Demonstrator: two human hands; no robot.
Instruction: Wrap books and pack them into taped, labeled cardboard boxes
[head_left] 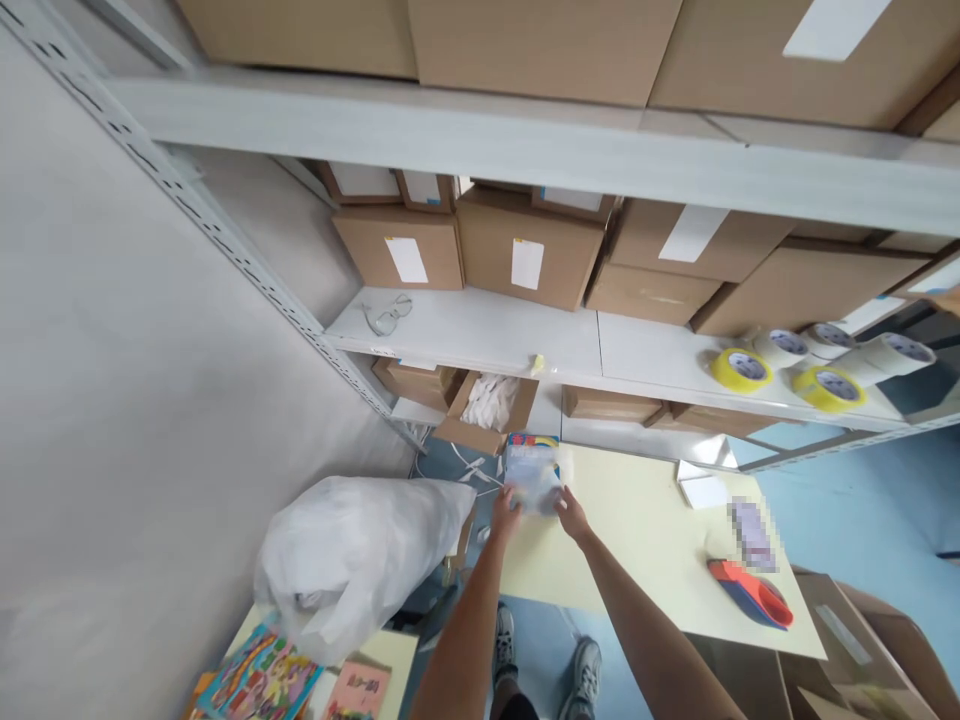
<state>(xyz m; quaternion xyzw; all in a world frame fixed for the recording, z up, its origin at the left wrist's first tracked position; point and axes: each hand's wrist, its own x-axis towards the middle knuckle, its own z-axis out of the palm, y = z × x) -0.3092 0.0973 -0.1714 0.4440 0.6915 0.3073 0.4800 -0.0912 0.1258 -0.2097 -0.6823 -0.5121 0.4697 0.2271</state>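
Observation:
A small clear plastic packet with a colourful item inside (532, 470) rests at the far left corner of a pale yellow table (645, 540). My left hand (505, 510) grips its near left edge with curled fingers. My right hand (571, 512) holds the near right edge, fingers closed on the plastic. Both forearms reach forward from the bottom of the view.
A grey metal shelf (480, 335) carries cardboard boxes (525, 250), glasses (388, 314) and rolls of tape (817, 365). An orange tape dispenser (750, 592) and white cards (701, 485) lie on the table. A white plastic bag (352, 555) and colourful books (262, 680) sit at left.

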